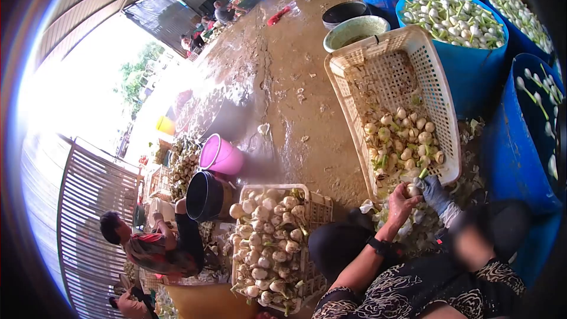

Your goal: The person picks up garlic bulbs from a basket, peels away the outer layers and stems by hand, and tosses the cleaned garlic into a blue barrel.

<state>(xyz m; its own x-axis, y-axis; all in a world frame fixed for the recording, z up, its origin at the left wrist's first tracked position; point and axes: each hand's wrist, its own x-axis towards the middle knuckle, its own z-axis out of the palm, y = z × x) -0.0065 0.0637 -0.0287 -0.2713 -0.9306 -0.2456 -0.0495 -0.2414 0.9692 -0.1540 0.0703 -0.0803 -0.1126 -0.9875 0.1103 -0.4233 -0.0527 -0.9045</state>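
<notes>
My bare left hand (pixel 403 202), with a dark watch on the wrist, is closed on a whitish garlic bulb (pixel 413 189). My right hand (pixel 436 195), in a grey-blue glove, meets it from the other side, its fingers closed against the same bulb. A short green stem (pixel 423 173) sticks up by the gloved fingertips. Both hands are at the near end of a cream plastic basket (pixel 438 91), which holds several garlic bulbs (pixel 407 136) with bits of stem and skin. Pale peelings (pixel 413 230) lie below my hands, between my knees.
Blue tubs (pixel 466 77) of white bulbs stand at the right. A crate of garlic bulbs (pixel 269 242) is at my left, near a black bucket (pixel 204 196) and a pink bucket (pixel 221 155). A seated person (pixel 156 245) works farther left. A pale green basin (pixel 354 32) stands beyond the basket.
</notes>
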